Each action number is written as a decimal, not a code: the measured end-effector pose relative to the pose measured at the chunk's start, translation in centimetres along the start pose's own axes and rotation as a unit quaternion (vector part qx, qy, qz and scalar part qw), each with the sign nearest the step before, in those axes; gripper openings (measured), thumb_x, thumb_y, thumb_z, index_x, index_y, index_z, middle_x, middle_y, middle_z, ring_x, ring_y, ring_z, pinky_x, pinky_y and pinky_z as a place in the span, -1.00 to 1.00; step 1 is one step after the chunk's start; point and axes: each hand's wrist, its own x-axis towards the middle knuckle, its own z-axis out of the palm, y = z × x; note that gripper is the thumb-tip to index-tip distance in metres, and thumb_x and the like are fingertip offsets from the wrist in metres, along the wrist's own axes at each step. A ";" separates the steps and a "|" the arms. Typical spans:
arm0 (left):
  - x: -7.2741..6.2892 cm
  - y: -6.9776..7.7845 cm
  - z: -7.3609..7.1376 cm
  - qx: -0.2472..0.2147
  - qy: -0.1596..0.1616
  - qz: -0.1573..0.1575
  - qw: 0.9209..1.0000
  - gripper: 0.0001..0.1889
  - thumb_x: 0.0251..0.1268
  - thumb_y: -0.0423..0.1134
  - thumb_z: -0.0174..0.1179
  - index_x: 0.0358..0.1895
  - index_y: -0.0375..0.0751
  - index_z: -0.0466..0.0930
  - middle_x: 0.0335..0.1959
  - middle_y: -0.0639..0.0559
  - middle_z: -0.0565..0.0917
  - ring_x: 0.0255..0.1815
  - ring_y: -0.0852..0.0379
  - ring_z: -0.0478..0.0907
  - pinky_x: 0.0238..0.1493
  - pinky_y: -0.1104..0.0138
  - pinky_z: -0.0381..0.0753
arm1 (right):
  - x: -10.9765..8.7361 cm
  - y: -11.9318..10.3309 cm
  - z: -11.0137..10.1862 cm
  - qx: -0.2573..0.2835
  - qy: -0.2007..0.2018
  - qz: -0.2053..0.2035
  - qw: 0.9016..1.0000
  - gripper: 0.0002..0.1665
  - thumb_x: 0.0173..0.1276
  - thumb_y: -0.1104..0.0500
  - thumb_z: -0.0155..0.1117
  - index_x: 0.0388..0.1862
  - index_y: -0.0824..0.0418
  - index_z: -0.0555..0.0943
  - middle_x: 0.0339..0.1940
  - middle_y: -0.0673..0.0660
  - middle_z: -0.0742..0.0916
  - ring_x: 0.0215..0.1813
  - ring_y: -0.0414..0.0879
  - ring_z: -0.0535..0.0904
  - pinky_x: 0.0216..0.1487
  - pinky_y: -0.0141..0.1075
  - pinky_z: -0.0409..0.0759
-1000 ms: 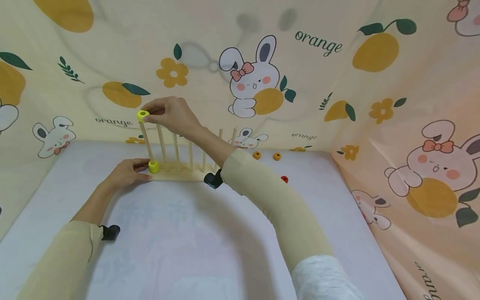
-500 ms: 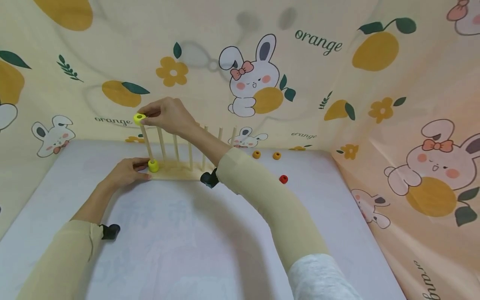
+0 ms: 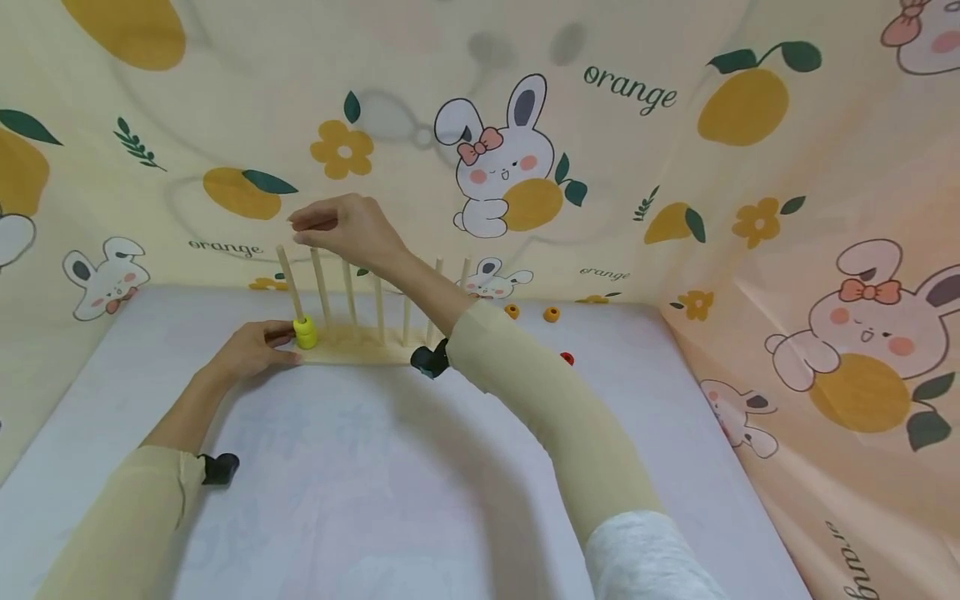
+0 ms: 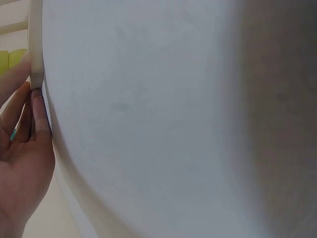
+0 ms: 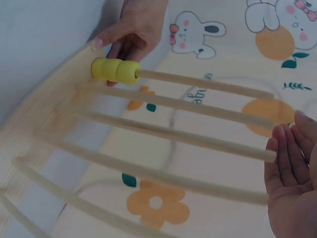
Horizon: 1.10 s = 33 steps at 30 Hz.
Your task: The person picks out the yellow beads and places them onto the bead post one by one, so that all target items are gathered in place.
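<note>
A wooden peg rack (image 3: 356, 350) has a row of upright pegs. Yellow beads (image 3: 305, 332) sit stacked at the foot of its leftmost peg (image 3: 288, 283); the right wrist view shows these yellow beads (image 5: 116, 70) lying against the base. My left hand (image 3: 251, 350) grips the base's left end, thumb at the front and fingers partly hidden behind it. Above the left pegs hovers my right hand (image 3: 356, 229), its fingers loosely bent and holding nothing. In the right wrist view this right hand (image 5: 294, 181) is near the peg tips.
Two orange beads (image 3: 552, 314) lie on the white table (image 3: 360, 500) right of the rack. A red bead (image 3: 567, 359) sits nearer, partly covered by the right sleeve. Behind the table hangs a patterned cloth (image 3: 405, 200).
My right hand has let go of a yellow bead at the top of the leftmost peg. The bead has dropped onto the stack below. My left hand stays at the base.
</note>
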 end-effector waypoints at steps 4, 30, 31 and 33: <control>-0.2 0.0 0.1 -0.003 -0.001 0.001 1.000 -0.15 0.22 -0.18 0.41 0.45 -0.53 0.18 0.41 -0.45 0.31 0.42 -0.35 0.28 0.44 -0.14 0.22 | -0.9 0.3 -0.9 0.012 0.012 -0.002 1.000 -0.64 0.37 0.06 0.37 0.11 0.13 0.71 -0.05 -0.11 0.78 -0.09 -0.42 0.65 -0.02 -0.61 0.56; -0.2 0.0 0.3 -0.019 -0.004 0.000 1.000 -0.14 0.23 -0.23 0.40 0.46 -0.54 0.12 0.43 -0.48 0.26 0.43 -0.36 0.24 0.45 -0.11 0.23 | -8.7 4.3 -6.4 0.129 0.107 -0.007 0.986 -0.71 0.29 0.16 0.45 -0.02 0.20 0.75 -0.07 0.06 0.79 -0.06 -0.16 0.73 0.06 -0.34 0.66; -0.2 0.0 0.3 -0.019 -0.004 0.002 1.000 -0.14 0.23 -0.23 0.39 0.46 -0.54 0.12 0.43 -0.48 0.27 0.43 -0.36 0.25 0.45 -0.11 0.23 | -9.0 4.5 -6.6 0.132 0.109 -0.010 0.985 -0.70 0.29 0.16 0.45 -0.02 0.21 0.75 -0.07 0.07 0.79 -0.06 -0.15 0.73 0.06 -0.33 0.67; -0.1 0.1 0.2 -0.017 -0.004 0.005 1.000 -0.15 0.24 -0.24 0.39 0.46 -0.54 0.12 0.43 -0.47 0.27 0.43 -0.36 0.25 0.45 -0.11 0.23 | -9.6 5.0 -7.1 0.137 0.110 -0.016 0.984 -0.70 0.29 0.18 0.44 -0.01 0.23 0.74 -0.05 0.11 0.79 -0.04 -0.13 0.73 0.08 -0.30 0.67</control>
